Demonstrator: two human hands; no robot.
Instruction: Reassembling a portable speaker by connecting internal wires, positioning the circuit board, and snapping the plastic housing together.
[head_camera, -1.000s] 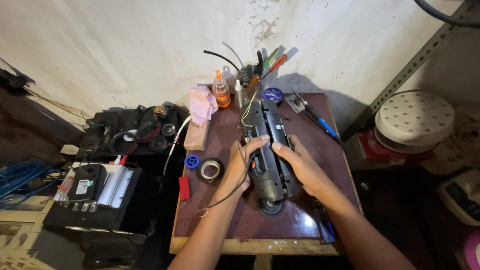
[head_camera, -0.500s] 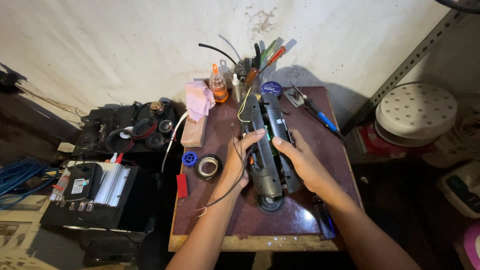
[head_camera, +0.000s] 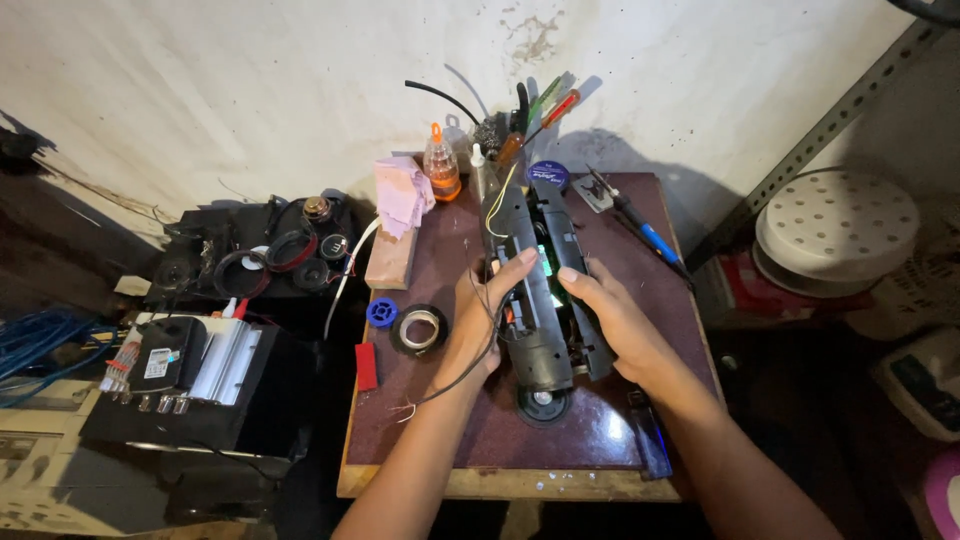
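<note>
The long black plastic device housing with an exposed circuit board (head_camera: 535, 290) lies on the dark maroon counter (head_camera: 450, 420), right of its centre; its long axis runs from the wall edge toward the person, the far end near the tool cluster and the near end resting over a round black speaker cone (head_camera: 543, 405); the housing is split lengthwise, and a green-lit part shows in the gap between the two halves. The left hand (head_camera: 480, 320) bears on the left flank of the housing, fingers (head_camera: 515, 265) curled over its upper edge and gripping it; the right hand (head_camera: 610, 315) bears on the right flank, fingers (head_camera: 575, 277) laid over the right half and pressing on it, not clenched; the fingertips of both hands meet near the mid-length of the housing, so both hands are about equally near and the housing lies directly between them. A thin black wire (head_camera: 470, 370) loops under the left hand toward the near edge of the counter. Left of the hands lie a roll of black tape (head_camera: 419, 329), a small blue spool (head_camera: 381, 312) and a red flat piece (head_camera: 366, 366); farther back stand a wooden block (head_camera: 391, 258) with pink cloth (head_camera: 405, 190), an orange-capped clear bottle (head_camera: 441, 168), and a blue-handled screwdriver (head_camera: 640, 225) to the right.
</note>
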